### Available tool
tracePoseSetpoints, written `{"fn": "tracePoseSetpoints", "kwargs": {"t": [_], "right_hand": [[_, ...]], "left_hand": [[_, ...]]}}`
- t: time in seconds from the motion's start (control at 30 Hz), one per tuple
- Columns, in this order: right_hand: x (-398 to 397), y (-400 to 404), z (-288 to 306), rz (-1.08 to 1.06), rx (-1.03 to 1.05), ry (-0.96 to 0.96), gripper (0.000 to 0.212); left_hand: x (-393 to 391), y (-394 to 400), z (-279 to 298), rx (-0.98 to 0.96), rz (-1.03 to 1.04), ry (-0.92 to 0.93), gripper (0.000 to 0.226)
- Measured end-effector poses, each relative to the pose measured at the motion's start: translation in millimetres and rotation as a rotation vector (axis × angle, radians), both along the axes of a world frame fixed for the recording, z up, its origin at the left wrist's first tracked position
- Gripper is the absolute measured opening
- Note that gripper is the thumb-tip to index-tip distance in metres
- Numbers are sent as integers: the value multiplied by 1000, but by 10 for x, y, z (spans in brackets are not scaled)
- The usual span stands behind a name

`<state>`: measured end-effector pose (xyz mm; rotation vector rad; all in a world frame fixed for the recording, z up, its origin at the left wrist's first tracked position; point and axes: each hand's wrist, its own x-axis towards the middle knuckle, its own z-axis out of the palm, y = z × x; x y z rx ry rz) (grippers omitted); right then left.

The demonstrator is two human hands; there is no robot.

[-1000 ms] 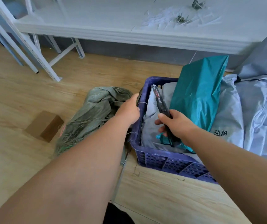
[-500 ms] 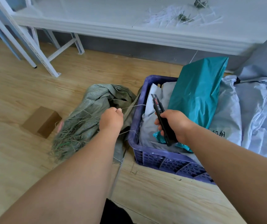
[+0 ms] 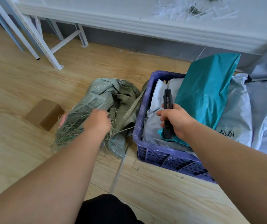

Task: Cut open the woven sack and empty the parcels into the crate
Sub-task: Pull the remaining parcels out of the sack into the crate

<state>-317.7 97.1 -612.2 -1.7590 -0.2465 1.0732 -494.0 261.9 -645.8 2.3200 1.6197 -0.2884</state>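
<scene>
Left grip [image 3: 97, 122] clenched in frayed strands of crumpled grey-green woven sack [image 3: 103, 101], on the floor left of purple plastic crate [image 3: 170, 157]. Right grip [image 3: 176, 120] clamped on black utility knife [image 3: 168, 110], above the crate; teal [image 3: 205, 91] and grey parcels [image 3: 152, 126] below and right of it.

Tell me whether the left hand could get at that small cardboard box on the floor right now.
Probably yes. The cardboard box lies in the open on the floor, left of the woven sack, but the left hand would have to leave the sack's frayed edge first.
</scene>
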Motion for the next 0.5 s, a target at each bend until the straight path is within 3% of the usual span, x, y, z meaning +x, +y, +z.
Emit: {"fn": "tracePoseSetpoints", "kwargs": {"t": [0.07, 0.17, 0.23, 0.33, 0.5], "right_hand": [[-20, 9, 15, -1, -25, -61, 30], [0, -32, 99, -63, -84, -433, 25], [77, -111, 184, -167, -148, -655, 24], [251, -271, 297, -340, -228, -768, 34], [461, -504, 306, -365, -290, -711, 32]], "left_hand": [[403, -144, 148, 57, -25, -459, 24], [943, -443, 320, 63, -161, -806, 23], [1259, -675, 334, -164, -201, -814, 28], [1537, -1011, 297, -544, -166, -668, 60], [1541, -1204, 212, -577, -133, -736, 53]]}}
